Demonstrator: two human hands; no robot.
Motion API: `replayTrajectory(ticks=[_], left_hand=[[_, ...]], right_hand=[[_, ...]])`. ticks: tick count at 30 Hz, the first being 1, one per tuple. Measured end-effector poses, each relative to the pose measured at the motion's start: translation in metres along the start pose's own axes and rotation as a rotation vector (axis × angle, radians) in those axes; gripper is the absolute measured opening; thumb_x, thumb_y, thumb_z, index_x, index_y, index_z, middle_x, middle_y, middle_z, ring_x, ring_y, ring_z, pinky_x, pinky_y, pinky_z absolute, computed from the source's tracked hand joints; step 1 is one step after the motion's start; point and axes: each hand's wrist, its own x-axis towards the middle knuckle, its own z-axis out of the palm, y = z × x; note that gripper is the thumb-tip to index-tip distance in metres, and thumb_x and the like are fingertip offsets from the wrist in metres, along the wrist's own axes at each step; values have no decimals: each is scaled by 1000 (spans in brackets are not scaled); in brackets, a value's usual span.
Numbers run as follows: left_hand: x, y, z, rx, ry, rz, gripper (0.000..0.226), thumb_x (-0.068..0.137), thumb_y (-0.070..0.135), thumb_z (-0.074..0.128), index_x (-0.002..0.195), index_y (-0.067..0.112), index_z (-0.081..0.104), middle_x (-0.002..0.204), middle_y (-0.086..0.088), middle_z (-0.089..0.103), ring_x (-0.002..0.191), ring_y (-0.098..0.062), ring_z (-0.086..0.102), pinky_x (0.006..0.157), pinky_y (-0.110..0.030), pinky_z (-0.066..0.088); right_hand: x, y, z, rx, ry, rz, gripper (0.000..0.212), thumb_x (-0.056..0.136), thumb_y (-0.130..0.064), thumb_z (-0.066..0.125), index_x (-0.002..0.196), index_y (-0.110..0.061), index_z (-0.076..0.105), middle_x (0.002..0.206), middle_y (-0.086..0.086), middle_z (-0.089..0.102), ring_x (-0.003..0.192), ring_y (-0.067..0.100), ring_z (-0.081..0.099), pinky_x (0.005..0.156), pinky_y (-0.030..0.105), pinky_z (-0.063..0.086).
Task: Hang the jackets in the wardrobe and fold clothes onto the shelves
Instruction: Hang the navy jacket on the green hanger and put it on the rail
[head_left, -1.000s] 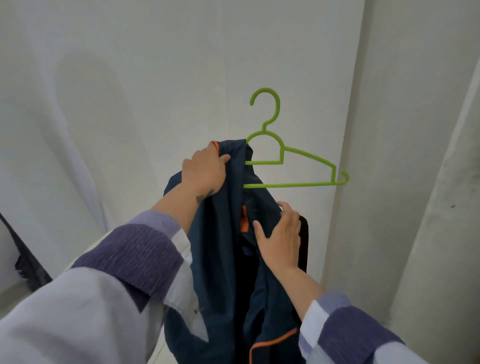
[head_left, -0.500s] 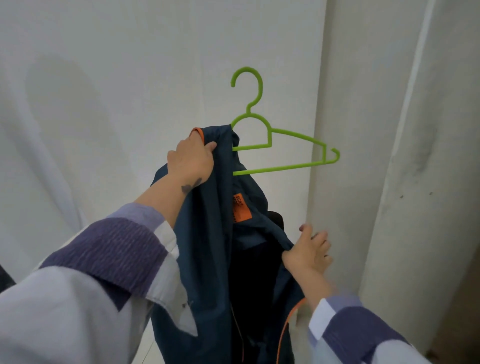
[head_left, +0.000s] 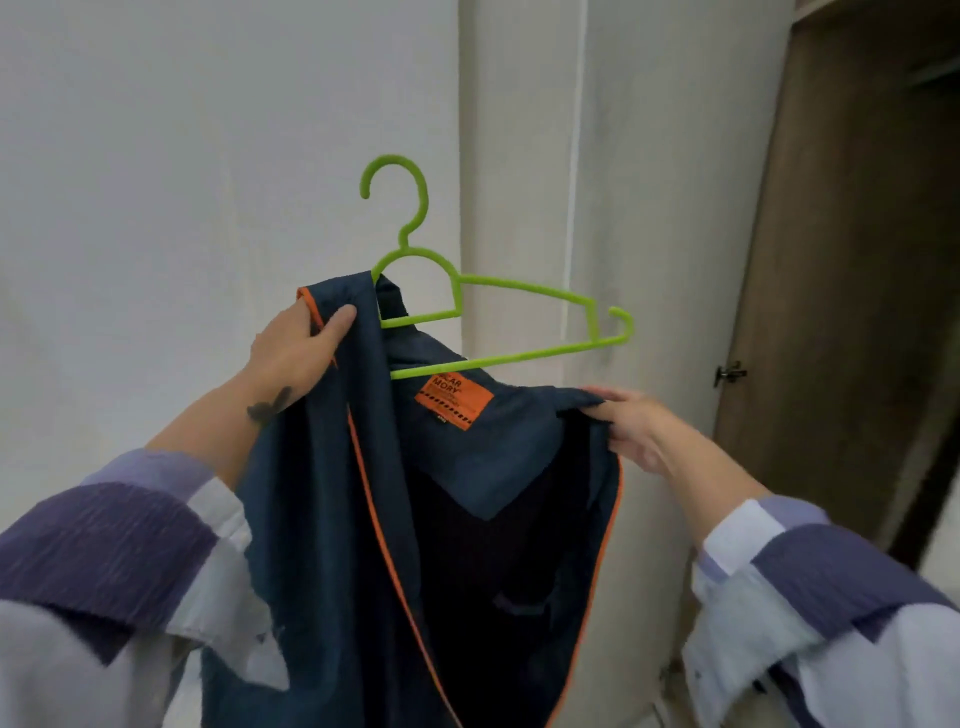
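Observation:
A dark blue jacket (head_left: 322, 519) with orange piping and an orange neck label hangs in front of me, lining facing me. Its left shoulder is over one arm of a lime green plastic hanger (head_left: 519, 296); the hanger's right arm sticks out bare. My left hand (head_left: 296, 348) grips the jacket's left shoulder where it covers the hanger. My right hand (head_left: 634, 426) pinches the right collar edge and holds it out, just below the hanger's bare end.
A white wall (head_left: 182, 182) fills the left and a pale pillar (head_left: 649, 182) stands behind the hanger. At the right a brown wooden wardrobe door (head_left: 841, 312) with a small metal handle (head_left: 730, 373) stands ajar, dark inside.
My right hand rose from low on the jacket and took the right collar edge, spreading the jacket open. The view swung right, bringing the wardrobe door into sight.

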Motion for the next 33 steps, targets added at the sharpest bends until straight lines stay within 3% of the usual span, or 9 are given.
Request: replayTrajectory(ticks=[2, 7, 11, 15, 18, 22, 25, 29, 33], left_hand=[[-9, 11, 11, -72, -36, 25, 54, 89, 61, 45, 125, 22, 58, 119, -5, 65, 114, -26, 57, 101, -42, 41], [-24, 33, 45, -118, -116, 64, 48, 90, 56, 50, 118, 20, 64, 112, -3, 67, 110, -25, 59, 93, -35, 42], [-28, 50, 75, 148, -97, 113, 59, 88, 65, 43, 99, 11, 67, 95, -11, 69, 95, -33, 62, 82, -39, 46], [-34, 80, 97, 415, 98, 191, 61, 90, 62, 40, 76, 4, 53, 83, -21, 64, 81, -40, 61, 66, -38, 41], [-33, 108, 111, 431, 206, 237, 56, 94, 54, 41, 80, 1, 55, 84, -24, 63, 78, -42, 61, 64, -39, 41], [-23, 141, 132, 357, 224, 201, 52, 96, 51, 40, 91, 2, 57, 90, -23, 65, 85, -41, 62, 69, -39, 40], [-20, 170, 149, 246, 231, 200, 48, 96, 50, 42, 95, 4, 58, 92, -21, 66, 88, -41, 62, 68, -37, 39], [-14, 189, 162, 131, 215, 177, 48, 95, 54, 40, 103, 11, 59, 97, -17, 67, 91, -40, 62, 71, -37, 39], [-11, 187, 169, -29, 218, 181, 48, 92, 58, 39, 108, 19, 63, 100, -12, 67, 93, -37, 62, 76, -38, 45]], right_hand=[[-11, -18, -32, -80, -40, -57, 31, 90, -3, 58, 118, -17, 60, 86, 3, 65, 71, 11, 62, 61, 18, 48], [-33, -47, -89, -327, 63, -213, 23, 87, -3, 64, 109, -7, 67, 83, 6, 66, 78, 21, 63, 62, 18, 52], [-54, -63, -121, -551, 221, -346, 23, 81, -2, 70, 104, -2, 70, 91, 9, 70, 72, 11, 62, 61, 6, 48], [-67, -80, -141, -841, 385, -416, 14, 75, -17, 78, 89, -11, 77, 87, 5, 74, 78, 11, 65, 69, 17, 49], [-72, -87, -140, -1041, 555, -433, 11, 74, -31, 76, 79, -21, 75, 85, 1, 73, 83, 17, 66, 72, 25, 50], [-76, -91, -114, -859, 727, -440, 8, 75, -21, 66, 81, -15, 69, 91, 4, 71, 93, 25, 64, 77, 30, 50], [-77, -89, -83, -808, 707, -481, 4, 78, -19, 63, 80, -17, 61, 94, 5, 69, 95, 26, 62, 78, 33, 49], [-74, -74, -73, -920, 665, -455, 9, 85, -28, 58, 86, -21, 52, 93, 5, 66, 93, 29, 59, 71, 34, 43], [-75, -77, -92, -1179, 985, -718, 31, 86, -49, 53, 106, -26, 57, 106, -2, 56, 104, 22, 47, 84, 38, 36]])
